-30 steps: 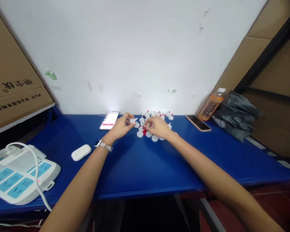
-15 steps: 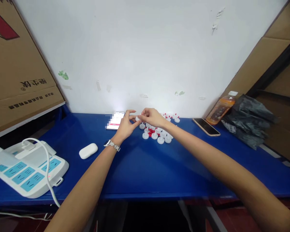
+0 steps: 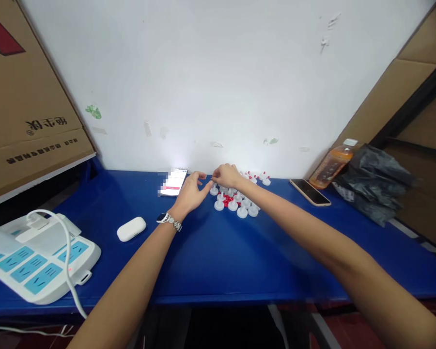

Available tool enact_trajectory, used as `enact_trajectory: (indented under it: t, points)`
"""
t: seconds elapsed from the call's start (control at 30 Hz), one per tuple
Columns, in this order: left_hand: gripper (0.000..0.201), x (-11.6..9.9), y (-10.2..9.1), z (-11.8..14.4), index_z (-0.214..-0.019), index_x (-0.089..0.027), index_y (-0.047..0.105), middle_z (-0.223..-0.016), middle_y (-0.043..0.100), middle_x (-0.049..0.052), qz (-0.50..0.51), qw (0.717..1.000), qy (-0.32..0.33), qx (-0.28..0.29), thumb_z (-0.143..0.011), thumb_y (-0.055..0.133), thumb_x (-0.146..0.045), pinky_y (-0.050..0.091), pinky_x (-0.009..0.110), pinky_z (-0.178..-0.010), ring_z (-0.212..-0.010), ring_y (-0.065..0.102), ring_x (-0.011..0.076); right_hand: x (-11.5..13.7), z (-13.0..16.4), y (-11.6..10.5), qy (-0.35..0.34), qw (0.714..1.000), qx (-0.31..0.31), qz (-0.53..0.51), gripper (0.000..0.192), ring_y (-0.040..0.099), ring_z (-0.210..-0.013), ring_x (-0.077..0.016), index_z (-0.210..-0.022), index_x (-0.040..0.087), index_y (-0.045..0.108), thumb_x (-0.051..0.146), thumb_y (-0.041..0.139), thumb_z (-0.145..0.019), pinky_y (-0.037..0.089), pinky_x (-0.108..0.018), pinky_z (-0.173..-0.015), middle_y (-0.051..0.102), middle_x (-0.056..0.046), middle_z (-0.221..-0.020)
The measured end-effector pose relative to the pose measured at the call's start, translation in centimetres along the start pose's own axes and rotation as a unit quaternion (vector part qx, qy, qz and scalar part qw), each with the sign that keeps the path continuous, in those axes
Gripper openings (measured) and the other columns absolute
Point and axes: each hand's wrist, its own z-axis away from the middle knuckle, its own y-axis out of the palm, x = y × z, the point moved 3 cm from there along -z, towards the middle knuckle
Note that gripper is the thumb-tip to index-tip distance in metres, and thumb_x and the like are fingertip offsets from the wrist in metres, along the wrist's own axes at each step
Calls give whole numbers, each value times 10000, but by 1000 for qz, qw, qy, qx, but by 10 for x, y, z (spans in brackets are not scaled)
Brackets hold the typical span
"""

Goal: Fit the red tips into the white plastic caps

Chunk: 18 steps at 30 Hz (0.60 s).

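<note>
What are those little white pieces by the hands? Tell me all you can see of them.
The white pieces are small round discs, plastic by the look, many with a short stem standing up. They lie clustered on the blue table near the wall, with small red bits among them. Some at the back seem red-tipped. The right hand rests over the cluster's left edge; the left hand is beside it. Whether either grips one is unclear.

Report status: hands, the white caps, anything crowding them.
Left hand open, fingertips by the cap cluster. Right hand pinched over the white caps, grip contents hidden. Lit phone lies close left of the hands; dark phone off right.
</note>
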Motion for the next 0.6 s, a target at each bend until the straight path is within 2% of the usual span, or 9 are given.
enact_trajectory:
  t: [0.07,0.13,0.23,0.33,0.4,0.5,0.6]
  points:
    - [320,-1,4,0,-1100,-190,574,-1136,643,83,-16,1000,15,13,-888,587,-429,500,367,-821,-900,602,196,-2,1,0,-2,1000,3,0,276,631,-1000,-257,-848,213,773,423,595,-869,369,-362,-928,755,-78,-900]
    - [270,-4,6,0,-1074,-195,591,-1091,647,73,-28,999,31,15,-908,557,-405,493,363,-815,-860,585,189,-11,3,-7,5,1000,-13,-18,405,647,-945,-241,-847,197,770,481,493,-927,381,-337,-896,751,-81,-853]
    - [218,-15,8,0,-1037,-203,613,-1023,644,55,-29,998,52,9,-941,501,-364,481,341,-778,-805,563,175,-36,5,-24,41,997,-58,-42,509,662,-863,-206,-924,184,765,439,330,-996,405,-287,-814,749,-77,-840]
    - [212,-27,11,2,-1036,-211,615,-1007,630,49,-31,997,67,10,-960,456,-329,463,323,-723,-796,562,172,-64,10,-32,77,994,-69,-23,379,661,-866,-200,-972,185,754,367,422,-955,414,-265,-766,753,-77,-915]
    - [205,-33,14,4,-1032,-217,616,-1020,622,51,-39,996,77,17,-961,447,-309,456,321,-717,-836,572,181,-77,14,-29,87,995,-54,-7,315,660,-879,-206,-990,190,748,365,497,-913,420,-268,-772,752,-77,-951]
    - [193,-36,19,8,-1022,-227,614,-1029,613,49,-44,995,84,32,-959,446,-296,454,322,-718,-883,583,192,-82,20,-19,83,996,-36,-2,323,658,-921,-218,-1029,200,736,403,521,-900,425,-300,-837,748,-79,-983]
    - [189,-35,22,9,-1008,-232,615,-1017,609,46,-45,995,83,41,-959,449,-306,452,319,-706,-884,586,194,-79,18,-12,84,996,-39,19,321,630,-1042,-252,-1042,205,731,408,540,-884,397,-362,-935,737,-94,-1050]
